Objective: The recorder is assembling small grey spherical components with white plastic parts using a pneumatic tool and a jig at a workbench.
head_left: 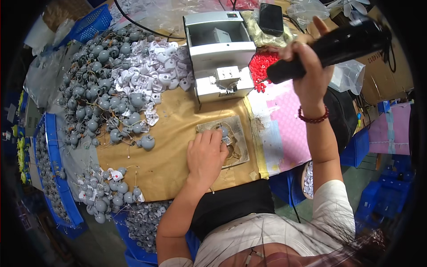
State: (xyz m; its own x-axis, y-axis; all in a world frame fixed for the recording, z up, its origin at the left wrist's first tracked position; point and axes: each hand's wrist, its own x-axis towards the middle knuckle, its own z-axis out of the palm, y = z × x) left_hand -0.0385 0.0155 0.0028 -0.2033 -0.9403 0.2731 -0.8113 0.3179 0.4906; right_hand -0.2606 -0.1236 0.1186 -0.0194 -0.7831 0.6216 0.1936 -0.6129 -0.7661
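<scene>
While right fingers (308, 57) grasp black electric screwdriver (333, 48), left fingers (206, 137) touch grey spherical part (224, 131) in near fixture (242, 141), grip indeterminable.

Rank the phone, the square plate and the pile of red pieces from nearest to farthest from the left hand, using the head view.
1. Square plate: directly under the fingers of the left hand.
2. Pile of red pieces: ahead and to the right, beside the machine.
3. Phone: farther ahead, beyond the red pieces.
</scene>
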